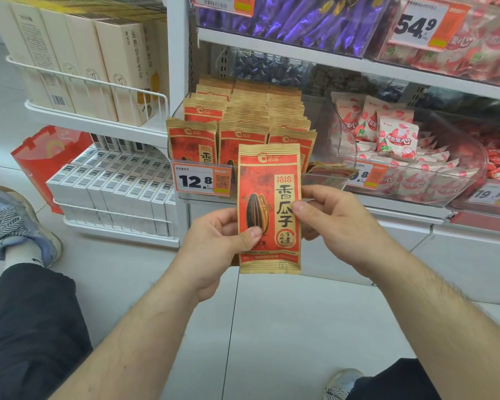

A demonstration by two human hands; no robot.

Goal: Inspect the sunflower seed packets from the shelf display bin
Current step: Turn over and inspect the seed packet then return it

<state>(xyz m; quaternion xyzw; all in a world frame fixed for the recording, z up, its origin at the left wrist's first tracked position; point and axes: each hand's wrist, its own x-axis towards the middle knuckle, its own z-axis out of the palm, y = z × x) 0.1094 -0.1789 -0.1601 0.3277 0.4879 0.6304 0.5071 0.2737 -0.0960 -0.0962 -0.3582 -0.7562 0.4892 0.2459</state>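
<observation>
Between both hands, upright red-tan seed packet

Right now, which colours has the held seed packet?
Red and tan seed packet, seen in the head view.

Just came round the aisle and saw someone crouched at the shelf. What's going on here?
A person is holding one red-and-tan sunflower seed packet upright, front facing them, in front of the shelf. The left hand pinches its lower left edge with the thumb on the front, and the right hand pinches its right edge. Behind it, the clear display bin with the 12.8 price tag holds rows of matching packets.
</observation>
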